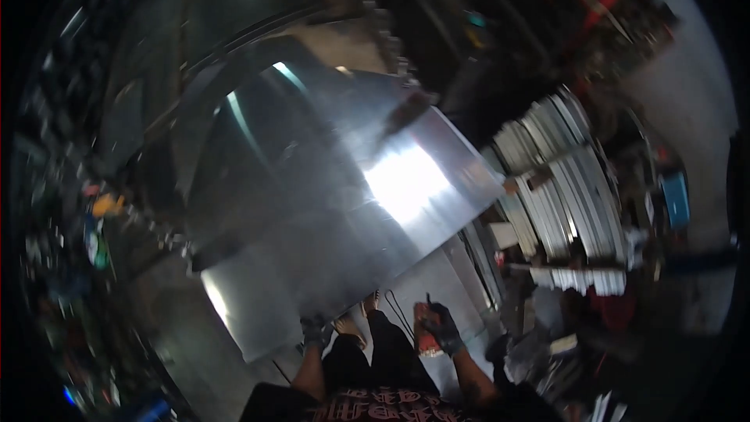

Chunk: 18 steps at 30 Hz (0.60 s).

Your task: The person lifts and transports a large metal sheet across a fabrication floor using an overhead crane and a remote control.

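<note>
A large shiny metal sheet (328, 219) stretches out in front of me, with a bright glare on its right part. My left hand (316, 334), in a dark glove, is closed at the sheet's near edge, its fingertips partly lost in shadow. Off the near edge to the right is my right hand (444, 332), also dark-gloved. Its fingers are curled in, and a short dark tip shows above them; what they hold is too blurred to name. Just below that hand shows a small red thing (428, 345).
Chains (160, 234) run at the sheet's left corner and its far side. To the right stand stacks of long pale strips (574, 199). A blue box (675, 199) is farther right. My feet (350, 330) are below the near edge. Motion smears much of the surroundings.
</note>
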Tool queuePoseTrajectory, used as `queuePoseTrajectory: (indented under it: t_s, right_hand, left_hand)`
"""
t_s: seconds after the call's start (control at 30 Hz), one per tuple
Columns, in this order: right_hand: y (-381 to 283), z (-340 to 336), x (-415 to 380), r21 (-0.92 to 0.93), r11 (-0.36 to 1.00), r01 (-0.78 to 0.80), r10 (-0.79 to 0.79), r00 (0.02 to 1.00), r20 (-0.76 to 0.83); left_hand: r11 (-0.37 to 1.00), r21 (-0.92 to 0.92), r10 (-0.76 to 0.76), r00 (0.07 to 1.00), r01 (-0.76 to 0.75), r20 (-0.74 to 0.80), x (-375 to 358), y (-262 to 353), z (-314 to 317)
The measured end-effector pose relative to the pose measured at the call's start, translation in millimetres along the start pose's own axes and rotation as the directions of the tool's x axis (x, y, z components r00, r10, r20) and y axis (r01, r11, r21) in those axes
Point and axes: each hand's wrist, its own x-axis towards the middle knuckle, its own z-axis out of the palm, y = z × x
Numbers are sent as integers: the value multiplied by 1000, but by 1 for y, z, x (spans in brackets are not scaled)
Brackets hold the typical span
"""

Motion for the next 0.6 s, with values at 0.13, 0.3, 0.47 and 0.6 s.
queuePoseTrajectory:
  t_s: [0.13,0.3,0.47,0.6]
  right_hand:
    - [9,-30,-56,126,978,-163,169,985,-39]
    - [-18,-53,-96,-263,914,-309,331,943,40]
    - [-31,-39,-93,-315,875,-367,410,909,80]
    - [-50,-13,-86,-337,859,-387,443,890,106]
  left_hand:
    - [993,6,-119,992,119,44,17,7,3]
    - [958,-134,-231,960,252,156,29,53,-75]
    - [976,-35,-203,959,213,197,72,43,-91]
    - [968,-74,-208,929,241,306,117,30,-117]
